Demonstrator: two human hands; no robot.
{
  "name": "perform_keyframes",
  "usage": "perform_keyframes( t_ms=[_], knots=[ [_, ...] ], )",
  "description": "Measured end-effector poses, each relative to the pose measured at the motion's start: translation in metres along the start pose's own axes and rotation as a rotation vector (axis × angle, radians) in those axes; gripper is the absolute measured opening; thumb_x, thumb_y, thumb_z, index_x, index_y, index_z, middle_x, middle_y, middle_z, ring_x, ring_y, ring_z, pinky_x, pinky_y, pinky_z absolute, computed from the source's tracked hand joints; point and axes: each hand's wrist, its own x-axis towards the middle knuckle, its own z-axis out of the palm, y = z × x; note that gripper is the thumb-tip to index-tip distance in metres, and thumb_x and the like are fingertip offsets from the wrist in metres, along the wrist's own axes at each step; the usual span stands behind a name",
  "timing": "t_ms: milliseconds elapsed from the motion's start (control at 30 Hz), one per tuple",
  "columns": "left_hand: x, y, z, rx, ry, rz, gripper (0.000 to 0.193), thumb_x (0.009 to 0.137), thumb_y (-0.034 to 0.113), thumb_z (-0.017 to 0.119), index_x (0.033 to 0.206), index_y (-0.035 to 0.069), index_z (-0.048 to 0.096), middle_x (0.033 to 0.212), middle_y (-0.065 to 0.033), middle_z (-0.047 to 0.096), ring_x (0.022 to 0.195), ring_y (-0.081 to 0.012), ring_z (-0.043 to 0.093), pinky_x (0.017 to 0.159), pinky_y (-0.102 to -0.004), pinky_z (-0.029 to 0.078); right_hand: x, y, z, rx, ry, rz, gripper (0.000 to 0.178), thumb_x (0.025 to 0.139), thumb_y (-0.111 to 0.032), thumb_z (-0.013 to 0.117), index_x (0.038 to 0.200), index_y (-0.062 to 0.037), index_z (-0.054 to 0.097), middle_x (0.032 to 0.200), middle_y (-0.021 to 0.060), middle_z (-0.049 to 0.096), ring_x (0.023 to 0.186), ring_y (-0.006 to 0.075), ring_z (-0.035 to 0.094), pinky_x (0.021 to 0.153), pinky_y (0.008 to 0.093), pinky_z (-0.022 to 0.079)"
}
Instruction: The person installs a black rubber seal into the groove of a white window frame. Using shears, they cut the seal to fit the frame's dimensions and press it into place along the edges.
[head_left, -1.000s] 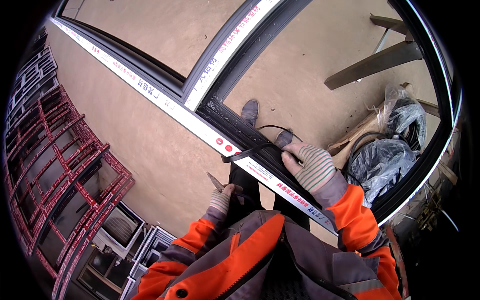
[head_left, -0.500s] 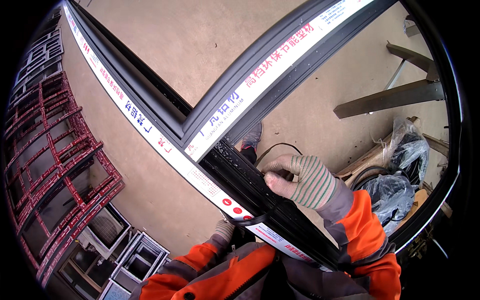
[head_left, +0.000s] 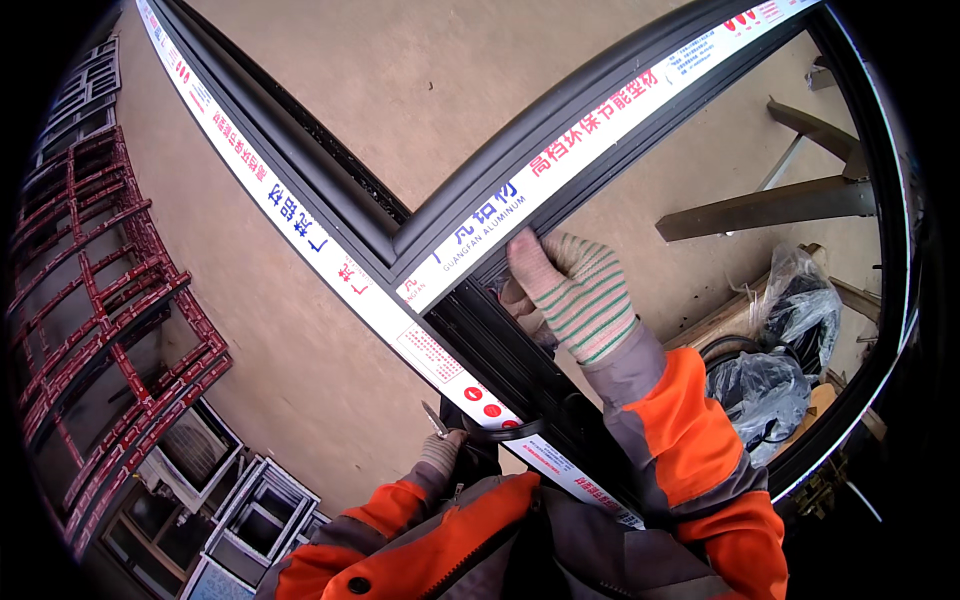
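Observation:
A black aluminium window frame (head_left: 330,190) with a white printed protective film slants across the view, and a crossbar (head_left: 590,140) joins it. At the inside corner of that joint is my right hand (head_left: 585,290), in a striped knit glove, fingers bent and pressed to the crossbar's inner edge. What its fingertips pinch, if anything, is hidden. A thin black strip (head_left: 508,433) loops over the frame's near part. Low and left of the frame, my gloved left hand (head_left: 440,452) is closed round a narrow grey metal blade-like tool (head_left: 434,418) that points up and away.
Red-wrapped frames (head_left: 120,290) stand along the left, with smaller window frames (head_left: 265,510) in front of them. To the right lie a metal beam (head_left: 770,208), a plastic-wrapped bundle (head_left: 770,395) and wooden boards (head_left: 725,305) on the floor.
My right hand has moved up along the frame to the crossbar corner. My left hand's metal tool has come into sight. The curved dark strip beside my right hand no longer shows.

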Motion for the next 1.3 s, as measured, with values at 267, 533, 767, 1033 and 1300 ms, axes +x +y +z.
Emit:
perform_keyframes(
  t_ms=[267,533,767,1033,1300],
  knots=[
    [-0.036,0.045,-0.005,-0.029,-0.096,0.081,0.023,0.085,0.014,0.055,0.091,0.005,0.075,0.068,-0.0112,0.068,0.058,-0.0222,0.064,0.056,-0.0308,0.051,-0.024,0.041,-0.027,-0.205,-0.068,-0.199,0.033,0.098,-0.028,0.057,0.103,0.0031,0.066,0.081,0.0067,0.066,0.076,0.0104,0.061,0.067,0.0242,0.051],
    [-0.035,0.078,-0.009,-0.508,-0.345,0.081,0.026,0.087,0.011,0.054,0.105,0.001,0.069,0.081,-0.0136,0.069,0.069,-0.0239,0.067,0.064,-0.0331,0.057,-0.083,0.062,-0.045,-0.250,-0.201,-0.248,0.037,0.093,-0.026,0.064,0.118,0.0008,0.063,0.097,0.0064,0.068,0.084,0.0100,0.062,0.076,0.0250,0.050],
    [-0.059,0.126,-0.015,-0.728,-0.784,0.203,0.057,0.101,0.041,0.047,0.141,0.001,0.036,0.129,-0.0173,0.058,0.108,-0.0253,0.064,0.083,-0.0369,0.060,-0.089,0.069,-0.051,-0.197,-0.199,-0.255,0.036,0.091,-0.024,0.066,0.116,0.0022,0.063,0.093,0.0093,0.067,0.086,0.0177,0.065,0.078,0.0304,0.051],
    [-0.120,0.163,-0.016,0.263,-0.451,0.977,0.058,0.084,0.025,0.076,0.132,0.003,0.053,0.119,-0.0103,0.065,0.102,-0.0211,0.067,0.085,-0.0326,0.057,-0.075,0.077,-0.060,-0.420,-0.171,-0.471,0.029,0.085,-0.024,0.070,0.104,-0.0017,0.068,0.085,0.0140,0.067,0.080,0.0301,0.066,0.071,0.0380,0.052],
    [-0.135,0.168,0.007,0.011,-0.383,0.949,0.041,0.086,0.015,0.071,0.125,0.006,0.059,0.114,-0.0074,0.067,0.098,-0.0187,0.066,0.083,-0.0313,0.055,-0.075,0.079,-0.061,-0.441,-0.178,-0.478,0.026,0.089,-0.026,0.064,0.103,-0.0037,0.069,0.086,0.0136,0.068,0.082,0.0304,0.066,0.074,0.0390,0.052]
  ],
)
